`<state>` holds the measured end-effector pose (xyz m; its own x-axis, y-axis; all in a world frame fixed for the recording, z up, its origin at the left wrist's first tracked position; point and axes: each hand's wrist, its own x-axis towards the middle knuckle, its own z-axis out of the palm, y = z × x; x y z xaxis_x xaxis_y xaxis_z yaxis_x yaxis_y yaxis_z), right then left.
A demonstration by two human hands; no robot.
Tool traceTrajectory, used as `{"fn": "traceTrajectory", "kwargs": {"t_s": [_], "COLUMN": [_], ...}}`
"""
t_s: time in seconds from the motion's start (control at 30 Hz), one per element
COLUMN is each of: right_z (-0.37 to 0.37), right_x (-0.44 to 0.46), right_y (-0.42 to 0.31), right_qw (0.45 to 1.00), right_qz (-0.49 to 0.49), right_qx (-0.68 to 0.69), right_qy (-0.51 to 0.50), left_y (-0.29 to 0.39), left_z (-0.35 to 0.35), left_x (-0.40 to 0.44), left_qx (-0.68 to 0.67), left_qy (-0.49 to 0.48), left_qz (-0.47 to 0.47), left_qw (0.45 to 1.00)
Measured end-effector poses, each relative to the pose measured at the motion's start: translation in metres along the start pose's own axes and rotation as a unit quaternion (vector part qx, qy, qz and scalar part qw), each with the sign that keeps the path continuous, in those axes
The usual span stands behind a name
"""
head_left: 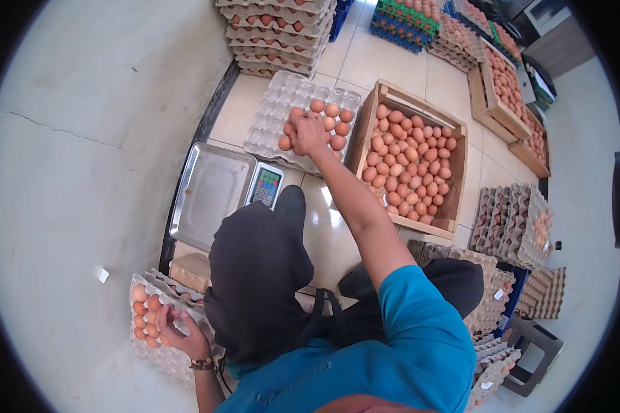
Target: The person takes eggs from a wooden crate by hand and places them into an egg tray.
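Note:
My right hand (306, 133) is over a grey egg tray (272, 110) on the floor, with its fingers curled down around brown eggs there. Part of what it grips is hidden beneath the fingers. Several brown eggs (332, 110) fill the tray's right side, and empty cups show on its left. Low at the left, my left hand (184, 335), with a beaded bracelet at the wrist, is beside another tray (147, 350). Its fingers are bent but apart, close to a cluster of eggs (141, 308); no egg shows clearly in its grasp.
A wooden crate (455, 165) of loose eggs stands right of the tray. A digital scale (264, 186) with a metal pan (210, 196) lies before my knee. Stacked egg trays (272, 34) rise behind; more stacks (510, 220) and a dark plastic stool (536, 358) stand at the right.

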<state>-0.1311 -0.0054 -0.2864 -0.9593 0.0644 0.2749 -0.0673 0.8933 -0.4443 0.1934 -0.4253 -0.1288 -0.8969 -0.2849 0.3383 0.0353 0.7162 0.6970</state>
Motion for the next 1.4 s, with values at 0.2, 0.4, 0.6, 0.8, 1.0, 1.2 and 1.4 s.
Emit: {"fn": "traceTrajectory", "kwargs": {"t_s": [0.2, 0.4, 0.6, 0.8, 1.0, 1.2, 1.4], "right_z": [-0.054, -0.117, -0.117, -0.121, -0.082, -0.108, -0.127], "right_x": [-0.021, -0.122, -0.204, -0.2, -0.224, -0.226, -0.216], "right_y": [0.05, 0.19, 0.174, 0.154, 0.179, 0.164, 0.17], "right_qw": [0.961, 0.948, 0.882, 0.85, 0.9, 0.912, 0.851], "right_qz": [0.094, 0.308, 0.367, 0.394, 0.324, 0.279, 0.514], "right_qx": [0.166, -0.003, -0.081, -0.123, -0.192, -0.199, 0.11], "right_qy": [0.2, 0.077, -0.283, -0.328, -0.219, -0.226, -0.009], "left_y": [0.017, 0.024, 0.032, 0.042, 0.044, 0.033, 0.143], "left_z": [0.008, 0.034, 0.042, 0.035, 0.032, 0.028, 0.062], "left_x": [0.016, 0.024, 0.018, 0.014, 0.01, 0.044, 0.117], "left_qx": [-0.035, -0.078, -0.117, -0.094, -0.091, -0.09, -0.185], "left_qy": [0.005, -0.012, -0.033, -0.012, -0.011, -0.02, 0.028], "left_qz": [-0.033, 0.046, 0.053, 0.04, 0.037, 0.037, 0.135], "left_qw": [0.999, 0.996, 0.991, 0.995, 0.995, 0.995, 0.973]}}
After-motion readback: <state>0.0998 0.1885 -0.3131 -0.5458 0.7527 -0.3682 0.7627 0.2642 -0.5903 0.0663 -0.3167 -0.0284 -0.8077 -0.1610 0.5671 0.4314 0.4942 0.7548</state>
